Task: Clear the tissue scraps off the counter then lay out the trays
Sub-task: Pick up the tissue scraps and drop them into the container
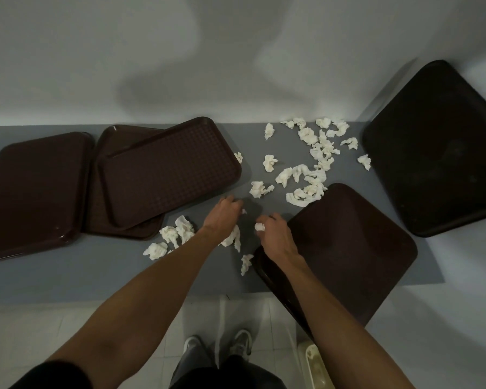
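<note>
White crumpled tissue scraps lie scattered over the grey counter, mostly at centre right. My left hand curls its fingers round a scrap, with a longer scrap under the wrist. My right hand grips a small balled scrap. Dark brown trays lie around: one at far left, two stacked askew beside it, one overhanging the front edge under my right forearm, and one at far right.
A light wall rises behind the counter. More scraps sit left of my left arm, and one lies by the overhanging tray. Below the counter is a tiled floor with my shoes and a pale bin.
</note>
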`<action>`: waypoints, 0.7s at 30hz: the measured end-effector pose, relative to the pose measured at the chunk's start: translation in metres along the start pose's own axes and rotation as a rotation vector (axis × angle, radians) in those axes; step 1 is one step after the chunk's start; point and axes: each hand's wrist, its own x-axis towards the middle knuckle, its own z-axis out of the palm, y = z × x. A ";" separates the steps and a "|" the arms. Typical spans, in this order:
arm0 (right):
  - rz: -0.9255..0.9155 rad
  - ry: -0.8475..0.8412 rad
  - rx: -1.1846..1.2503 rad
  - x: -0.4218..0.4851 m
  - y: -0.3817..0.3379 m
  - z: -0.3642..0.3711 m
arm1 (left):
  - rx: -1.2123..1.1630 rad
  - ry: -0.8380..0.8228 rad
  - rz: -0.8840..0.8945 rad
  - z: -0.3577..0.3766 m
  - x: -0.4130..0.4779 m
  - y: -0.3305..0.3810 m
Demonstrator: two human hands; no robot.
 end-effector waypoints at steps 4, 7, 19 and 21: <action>0.054 0.023 0.100 -0.003 -0.001 -0.009 | -0.088 0.043 -0.048 -0.009 -0.008 0.003; 0.083 0.081 0.200 -0.009 -0.005 -0.019 | -0.153 0.099 -0.039 -0.023 -0.018 0.006; 0.146 0.312 0.426 -0.131 -0.028 -0.042 | -0.369 0.202 -0.032 -0.053 -0.130 0.046; 0.188 0.336 0.419 -0.161 -0.027 -0.038 | -0.397 0.160 -0.028 -0.051 -0.153 0.058</action>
